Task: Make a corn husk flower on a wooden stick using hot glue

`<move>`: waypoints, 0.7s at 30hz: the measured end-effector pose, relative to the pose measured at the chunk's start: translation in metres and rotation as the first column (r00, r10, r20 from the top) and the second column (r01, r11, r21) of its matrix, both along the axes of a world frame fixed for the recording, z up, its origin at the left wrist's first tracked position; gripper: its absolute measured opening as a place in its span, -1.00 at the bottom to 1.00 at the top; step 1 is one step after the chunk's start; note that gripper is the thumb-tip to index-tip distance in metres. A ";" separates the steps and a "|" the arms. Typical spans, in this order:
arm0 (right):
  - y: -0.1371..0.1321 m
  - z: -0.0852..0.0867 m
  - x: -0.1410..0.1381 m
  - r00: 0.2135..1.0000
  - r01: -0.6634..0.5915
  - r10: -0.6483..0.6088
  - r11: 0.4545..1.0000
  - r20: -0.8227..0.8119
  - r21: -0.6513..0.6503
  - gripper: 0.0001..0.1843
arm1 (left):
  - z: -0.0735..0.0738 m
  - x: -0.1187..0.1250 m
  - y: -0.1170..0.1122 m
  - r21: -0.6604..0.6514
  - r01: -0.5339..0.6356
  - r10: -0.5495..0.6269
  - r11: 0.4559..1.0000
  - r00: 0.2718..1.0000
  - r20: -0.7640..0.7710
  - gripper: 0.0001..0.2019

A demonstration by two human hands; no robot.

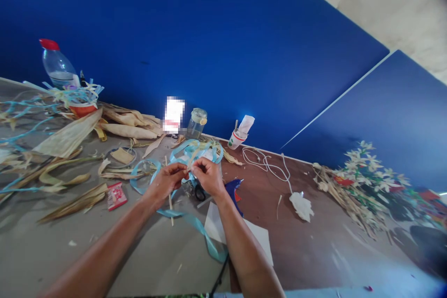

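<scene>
Above the middle of the table, my left hand (170, 179) and my right hand (208, 176) meet fingertip to fingertip. Both are closed in a pinch on a small pale strip (190, 164) that looks like dried husk; the fingers cover much of it. Light blue ribbon (141, 178) lies in loops behind and below my hands, and a length of it trails toward the front edge. Under my right hand show black scissor handles (199, 192). A blue glue gun (233, 189) lies beside my right forearm, partly hidden. A thin stick (171, 209) rests below my left hand.
Dried corn husks (131, 130), a red packet (117, 196) and a bottle with a red cap (57, 67) are on the left. At the back stand a clear jar (196, 123) and a paper cup (237, 139). A white cable (267, 164) and husk flowers (370, 167) lie right.
</scene>
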State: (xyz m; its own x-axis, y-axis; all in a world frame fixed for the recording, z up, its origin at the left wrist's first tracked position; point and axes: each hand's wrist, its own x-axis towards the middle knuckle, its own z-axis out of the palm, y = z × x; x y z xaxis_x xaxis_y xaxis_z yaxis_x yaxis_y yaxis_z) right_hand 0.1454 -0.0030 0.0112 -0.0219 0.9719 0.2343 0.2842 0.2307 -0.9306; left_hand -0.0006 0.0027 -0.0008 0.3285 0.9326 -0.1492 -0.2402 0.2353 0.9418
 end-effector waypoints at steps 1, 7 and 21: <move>0.000 0.001 0.000 1.000 0.004 -0.004 1.000 0.013 -0.002 -0.86 | 0.000 0.000 0.000 0.001 0.006 -0.006 1.000 1.000 -0.003 -0.73; 0.000 0.003 0.001 0.995 0.019 -0.020 1.000 0.095 0.011 -0.90 | 0.000 0.001 0.001 -0.001 0.015 -0.015 1.000 1.000 -0.019 -0.72; 0.002 0.000 0.001 0.976 0.045 -0.057 0.997 0.212 0.062 -0.91 | -0.007 0.000 0.004 0.061 0.025 -0.018 0.998 0.994 -0.109 -0.72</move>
State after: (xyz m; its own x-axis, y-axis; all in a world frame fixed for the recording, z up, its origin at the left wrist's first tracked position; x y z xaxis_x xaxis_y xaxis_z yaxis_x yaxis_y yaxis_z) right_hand 0.1465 -0.0014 0.0117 -0.0277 0.9585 0.2837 0.4876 0.2608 -0.8332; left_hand -0.0011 0.0064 -0.0081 0.3333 0.9342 -0.1272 -0.1314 0.1796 0.9749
